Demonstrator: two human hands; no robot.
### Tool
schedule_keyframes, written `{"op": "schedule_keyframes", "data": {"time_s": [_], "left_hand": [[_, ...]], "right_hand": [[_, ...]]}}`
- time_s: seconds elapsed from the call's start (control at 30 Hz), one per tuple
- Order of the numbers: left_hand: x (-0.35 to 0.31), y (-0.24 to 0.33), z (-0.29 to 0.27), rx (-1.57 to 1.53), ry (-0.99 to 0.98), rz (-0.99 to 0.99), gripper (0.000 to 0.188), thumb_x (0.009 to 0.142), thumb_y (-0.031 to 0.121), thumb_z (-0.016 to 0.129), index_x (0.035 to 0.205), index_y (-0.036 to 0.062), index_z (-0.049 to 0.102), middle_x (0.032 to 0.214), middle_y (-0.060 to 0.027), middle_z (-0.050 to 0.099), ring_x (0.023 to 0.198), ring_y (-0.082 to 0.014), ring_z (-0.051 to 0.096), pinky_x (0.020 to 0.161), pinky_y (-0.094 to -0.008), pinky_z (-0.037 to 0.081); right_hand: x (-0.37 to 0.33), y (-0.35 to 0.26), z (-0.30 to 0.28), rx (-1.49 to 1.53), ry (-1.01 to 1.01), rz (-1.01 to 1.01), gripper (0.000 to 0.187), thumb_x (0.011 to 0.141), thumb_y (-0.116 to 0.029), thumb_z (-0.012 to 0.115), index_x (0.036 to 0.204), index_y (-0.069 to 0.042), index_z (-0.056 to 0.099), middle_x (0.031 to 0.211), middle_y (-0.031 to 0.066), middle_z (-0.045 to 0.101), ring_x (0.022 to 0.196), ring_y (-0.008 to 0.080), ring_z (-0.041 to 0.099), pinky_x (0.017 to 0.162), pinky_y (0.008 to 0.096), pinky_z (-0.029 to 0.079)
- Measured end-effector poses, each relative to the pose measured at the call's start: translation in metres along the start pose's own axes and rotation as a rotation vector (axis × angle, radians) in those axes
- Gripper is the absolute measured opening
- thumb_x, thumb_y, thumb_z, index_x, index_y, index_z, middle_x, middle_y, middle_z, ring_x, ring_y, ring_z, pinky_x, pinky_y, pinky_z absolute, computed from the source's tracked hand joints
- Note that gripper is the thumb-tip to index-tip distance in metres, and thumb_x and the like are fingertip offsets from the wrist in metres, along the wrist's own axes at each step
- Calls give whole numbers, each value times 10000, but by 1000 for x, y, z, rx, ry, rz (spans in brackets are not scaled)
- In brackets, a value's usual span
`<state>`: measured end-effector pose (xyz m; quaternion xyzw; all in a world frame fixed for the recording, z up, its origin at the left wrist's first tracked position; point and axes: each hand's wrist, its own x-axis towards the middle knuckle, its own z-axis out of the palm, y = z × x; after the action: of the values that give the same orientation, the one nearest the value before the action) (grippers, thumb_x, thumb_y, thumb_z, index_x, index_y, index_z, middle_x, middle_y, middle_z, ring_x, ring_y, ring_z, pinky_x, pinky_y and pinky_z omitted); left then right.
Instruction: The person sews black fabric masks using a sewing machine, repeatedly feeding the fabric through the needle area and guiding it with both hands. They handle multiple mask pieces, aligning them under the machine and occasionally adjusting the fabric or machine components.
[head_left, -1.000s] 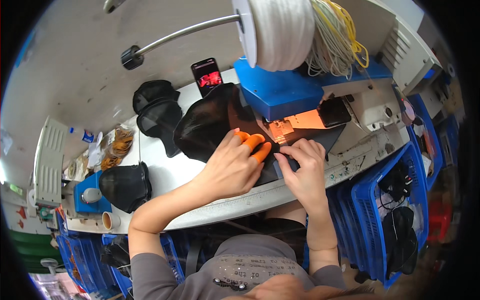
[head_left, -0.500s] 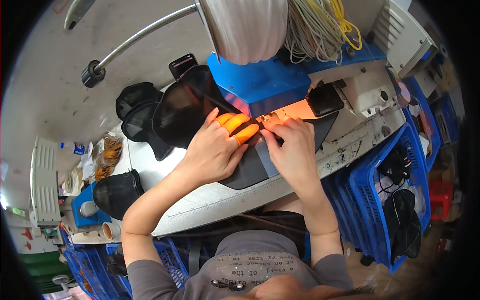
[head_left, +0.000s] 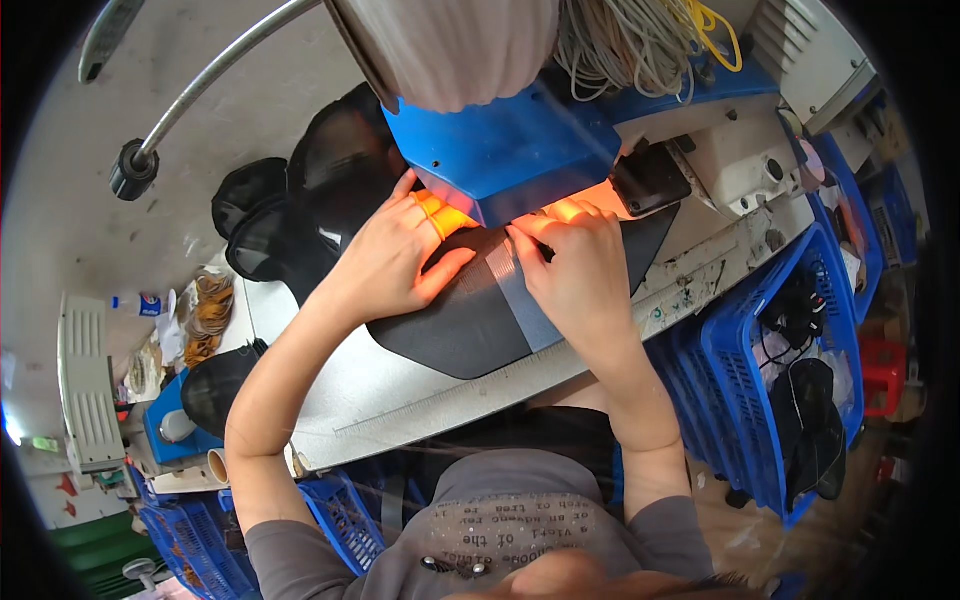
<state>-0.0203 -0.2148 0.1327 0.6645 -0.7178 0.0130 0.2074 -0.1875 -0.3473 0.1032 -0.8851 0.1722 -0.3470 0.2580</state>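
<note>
My left hand (head_left: 385, 262) lies at the front of a blue sewing machine head (head_left: 500, 150), with orange finger covers (head_left: 438, 212) on some fingers. Its fingers stretch toward the lit work spot and its thumb stands apart; the fingertips are partly hidden. On the other side, my right hand (head_left: 578, 270) has curled fingers, with thumb and forefinger close together at the machine's lower edge. Whatever they pinch is hidden. Beneath both hands lies a dark flat board (head_left: 450, 330) with a grey strip. Large black curved pieces (head_left: 345, 160) lie beyond my left hand.
A white thread cone (head_left: 450, 50) hangs over the machine. To the right, blue crates (head_left: 760, 400) hold black pieces. A glossy black rectangle (head_left: 652, 182) lies on the machine bed. A ruler scale (head_left: 430, 400) runs along the table's front edge. More black pieces (head_left: 222, 385) lie at left.
The view has shifted, and the machine head now covers more of my fingertips. My left thumb has spread away from its fingers. The phone behind the black pieces is out of sight.
</note>
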Motion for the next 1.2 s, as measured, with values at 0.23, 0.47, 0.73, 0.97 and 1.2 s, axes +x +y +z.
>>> {"op": "schedule_keyframes", "data": {"time_s": [0.23, 0.47, 0.73, 0.97, 1.2], "left_hand": [[0, 0, -7, 214, 7, 18, 250, 856, 219, 708, 1060, 73, 709, 1053, -129, 683, 1083, -306, 612, 1163, -552, 271], [-3, 2, -5, 222, -23, 6, 244, 855, 242, 715, 1054, 101, 733, 1065, -129, 689, 1061, -314, 615, 1147, -563, 298], [-4, 6, -4, 257, -3, -9, 250, 856, 231, 712, 1059, 87, 732, 1044, -126, 686, 986, -305, 617, 1142, -529, 328], [-13, 28, 2, 282, 10, -196, 288, 861, 221, 709, 1099, 60, 723, 1063, -143, 660, 971, -319, 610, 1085, -509, 405], [-2, 66, 5, 252, -56, -354, 343, 885, 155, 668, 1188, -7, 658, 1064, -191, 612, 903, -367, 596, 784, -443, 496]], "right_hand": [[-14, 2, -13, 19, 74, 21, 58, 802, -108, 727, 838, -63, 733, 766, 56, 628, 775, 253, 597, 784, 376, 433], [-28, 15, -21, 71, 142, -8, 71, 758, -69, 759, 825, -71, 734, 752, 30, 612, 747, 228, 578, 745, 356, 427], [-28, 16, -21, 86, 143, -13, 74, 751, -59, 757, 819, -73, 732, 759, 27, 618, 752, 225, 582, 739, 351, 430], [-28, 16, -19, 105, 146, -24, 76, 746, -58, 759, 815, -71, 728, 769, 22, 625, 751, 222, 581, 734, 349, 431], [-28, 17, -19, 109, 144, -28, 69, 752, -64, 754, 815, -68, 728, 751, 21, 607, 736, 217, 578, 719, 349, 427]]}}
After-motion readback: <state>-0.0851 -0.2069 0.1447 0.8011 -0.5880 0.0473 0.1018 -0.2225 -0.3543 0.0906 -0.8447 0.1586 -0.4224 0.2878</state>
